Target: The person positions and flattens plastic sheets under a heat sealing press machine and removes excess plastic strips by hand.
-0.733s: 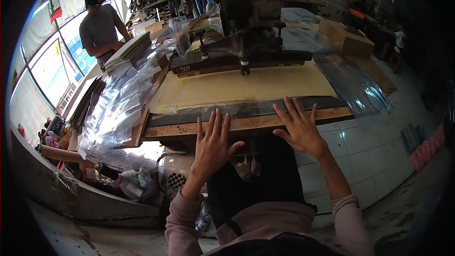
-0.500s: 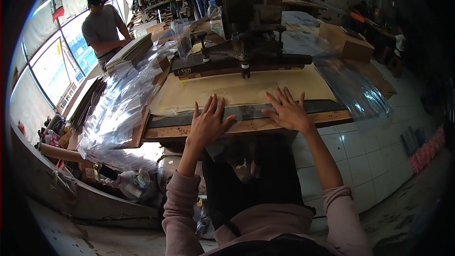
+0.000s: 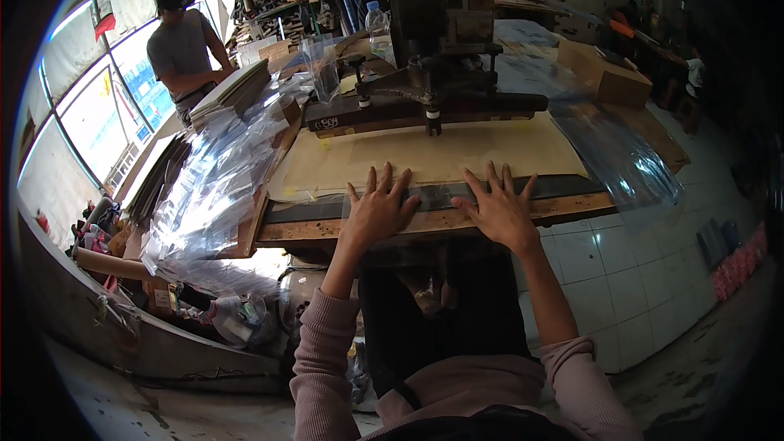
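Observation:
My left hand (image 3: 379,211) lies palm down with fingers spread at the front edge of a yellowish sheet (image 3: 343,165) on the worktable. To its right, my right hand (image 3: 502,208) rests flat too, fingers apart and pointing away from me. Between the hands shows a faint, see-through patch that looks like a clear plastic sheet; its outline is hard to make out. Both hands lie over the dark strip (image 3: 563,185) and the wooden front edge (image 3: 327,230). Beyond them, the dark metal press bar (image 3: 490,109) hangs over the far part of the yellowish sheet.
Clear plastic sheets (image 3: 208,171) are heaped on the left, below stacked boards (image 3: 233,90). More clear plastic (image 3: 625,155) drapes over the right side, near a cardboard box (image 3: 604,73). A person (image 3: 188,49) stands at the far left; another is partly hidden behind the press.
Both hands have slid slightly back toward me, off the yellowish sheet toward the wooden edge. The view has shifted a little. The press bar looks the same.

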{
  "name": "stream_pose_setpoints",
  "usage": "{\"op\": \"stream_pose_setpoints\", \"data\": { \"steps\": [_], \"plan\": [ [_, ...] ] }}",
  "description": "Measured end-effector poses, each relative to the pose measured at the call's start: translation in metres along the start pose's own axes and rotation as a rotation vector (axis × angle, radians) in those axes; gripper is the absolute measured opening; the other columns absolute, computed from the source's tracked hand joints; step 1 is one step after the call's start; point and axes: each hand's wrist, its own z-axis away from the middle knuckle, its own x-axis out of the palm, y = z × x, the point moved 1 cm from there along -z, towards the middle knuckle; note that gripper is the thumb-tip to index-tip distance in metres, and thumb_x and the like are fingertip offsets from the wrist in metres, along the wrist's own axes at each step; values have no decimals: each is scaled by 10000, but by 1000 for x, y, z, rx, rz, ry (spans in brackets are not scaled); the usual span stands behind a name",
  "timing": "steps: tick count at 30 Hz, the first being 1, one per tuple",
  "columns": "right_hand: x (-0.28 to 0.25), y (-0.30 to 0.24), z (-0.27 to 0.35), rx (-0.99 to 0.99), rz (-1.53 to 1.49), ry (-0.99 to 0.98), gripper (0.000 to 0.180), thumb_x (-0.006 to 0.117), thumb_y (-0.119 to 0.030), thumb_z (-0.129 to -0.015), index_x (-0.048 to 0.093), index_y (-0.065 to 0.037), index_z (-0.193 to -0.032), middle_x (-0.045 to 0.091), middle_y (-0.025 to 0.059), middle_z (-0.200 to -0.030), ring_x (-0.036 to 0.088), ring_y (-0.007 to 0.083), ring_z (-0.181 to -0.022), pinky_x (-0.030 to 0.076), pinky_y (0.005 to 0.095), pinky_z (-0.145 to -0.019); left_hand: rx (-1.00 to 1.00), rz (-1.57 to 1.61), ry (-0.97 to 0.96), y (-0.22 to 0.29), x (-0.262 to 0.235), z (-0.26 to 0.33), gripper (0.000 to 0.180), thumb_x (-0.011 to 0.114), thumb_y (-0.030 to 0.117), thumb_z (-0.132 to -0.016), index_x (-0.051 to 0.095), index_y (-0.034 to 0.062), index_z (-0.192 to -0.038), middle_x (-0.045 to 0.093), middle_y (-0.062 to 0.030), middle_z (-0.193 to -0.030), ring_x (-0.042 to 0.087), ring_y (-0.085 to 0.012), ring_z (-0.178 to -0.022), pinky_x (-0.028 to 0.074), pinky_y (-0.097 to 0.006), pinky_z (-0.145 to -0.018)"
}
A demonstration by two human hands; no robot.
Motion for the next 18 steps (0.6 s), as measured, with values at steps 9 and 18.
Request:
{"op": "stream_pose_setpoints", "data": {
  "steps": [9,18],
  "plan": [
    [21,10,-14,-28,-28,190,631,240,-648,-850,400,-256,-1317,310,141,-1402,228,346,-1319,-8,726,-954,-51,39,51,0,8,-10,559,345,504,-896,320,205,-1367,252,-142,-1434,215,-362,-1323,145,-667,-985],
    [20,10,-23,9,-33,151,588,282,-620,-861,381,-271,-1323,305,129,-1408,211,325,-1330,-41,715,-962,-53,86,-5,-6,8,-24,560,335,522,-890,310,237,-1371,238,-124,-1443,199,-332,-1334,127,-662,-998]
  ]
}}
